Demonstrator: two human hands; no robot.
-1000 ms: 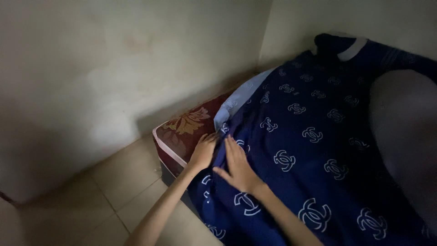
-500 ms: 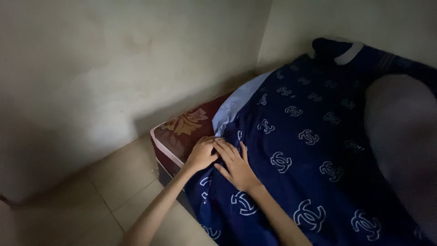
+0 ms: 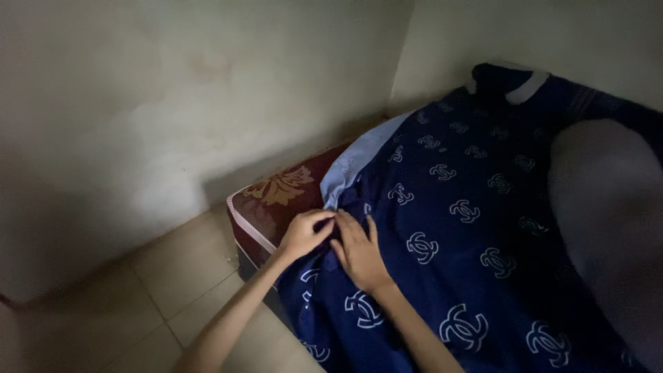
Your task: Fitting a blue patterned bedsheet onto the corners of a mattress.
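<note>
A dark blue bedsheet (image 3: 469, 228) with a white repeated emblem pattern covers a mattress (image 3: 276, 197) whose bare corner shows maroon fabric with a gold flower. My left hand (image 3: 304, 235) curls its fingers around the sheet's edge at that corner. My right hand (image 3: 358, 250) lies on the sheet beside it, fingertips pinching the same edge. The pale blue underside of the sheet (image 3: 359, 155) is folded back along the wall side.
The mattress sits on a tiled floor (image 3: 173, 290) in the corner of two pale walls (image 3: 173, 103). A large grey rounded cushion (image 3: 608, 221) lies on the sheet at right. A dark pillow with a light stripe (image 3: 511, 79) is at the far end.
Both hands have gone from lying flat on the sheet to closing together on its edge at the mattress corner. The view has shifted slightly.
</note>
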